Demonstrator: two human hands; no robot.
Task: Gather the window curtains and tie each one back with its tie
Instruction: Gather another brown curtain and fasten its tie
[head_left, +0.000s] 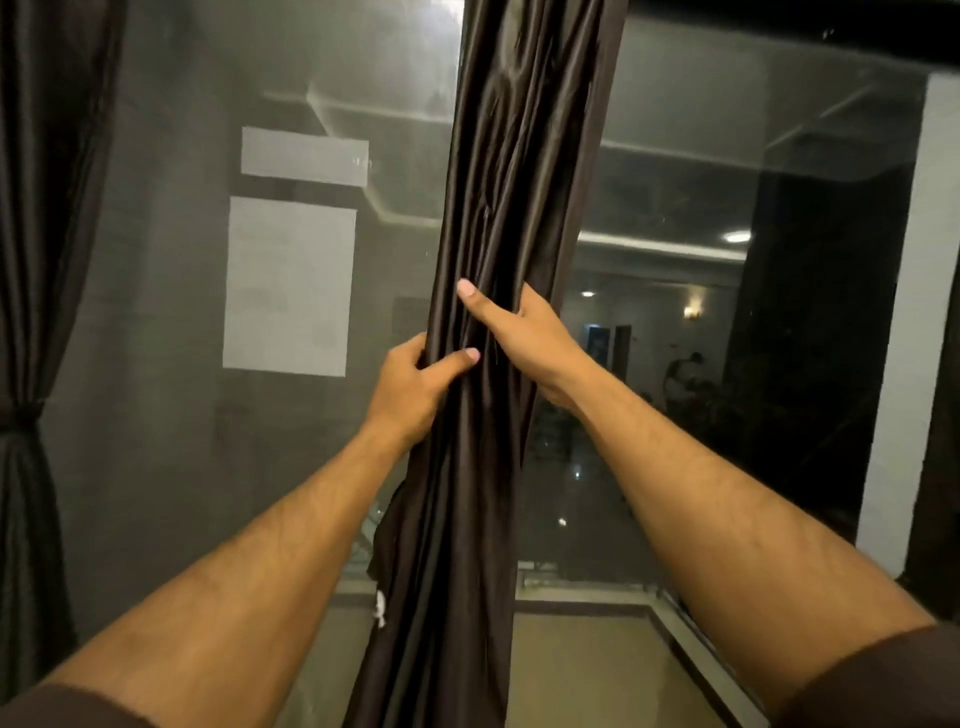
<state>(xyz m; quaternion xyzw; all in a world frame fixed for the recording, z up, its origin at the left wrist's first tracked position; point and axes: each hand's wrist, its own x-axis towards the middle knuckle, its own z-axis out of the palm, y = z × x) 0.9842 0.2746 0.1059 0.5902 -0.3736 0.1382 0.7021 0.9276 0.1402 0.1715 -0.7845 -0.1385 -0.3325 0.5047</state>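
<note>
A person stood at a large glass window (727, 156) at night, both bare forearms reaching forward to a long, dark brown satin curtain (519, 156) that hung down the middle of the view, already bunched into a narrow column of folds. The left hand (415, 384) gripped the bundle from its left side, fingers curled round behind the cloth and the thumb laid across the front folds. The right hand (524, 338) held it just above and to the right, thumb stretched over the front with its tip above the left thumb, while the remaining fingers wrapped behind the fabric, out of sight. Below both hands the gathered cloth fell loose past the forearms. No tie showed around it at the fingers; a dark strip of fabric with a small white end (381, 608) hung beside the bundle well below the left hand, possibly the tie, though that could not be told. Far to the left of the left hand, a second dark brown curtain (31, 208) looked cinched by a dark band (21, 413), so it seemed already tied back. By this reading one curtain was finished, and the middle one was gathered but not yet tied. Two pale paper sheets (288, 286) were stuck on the glass between the curtains.
</note>
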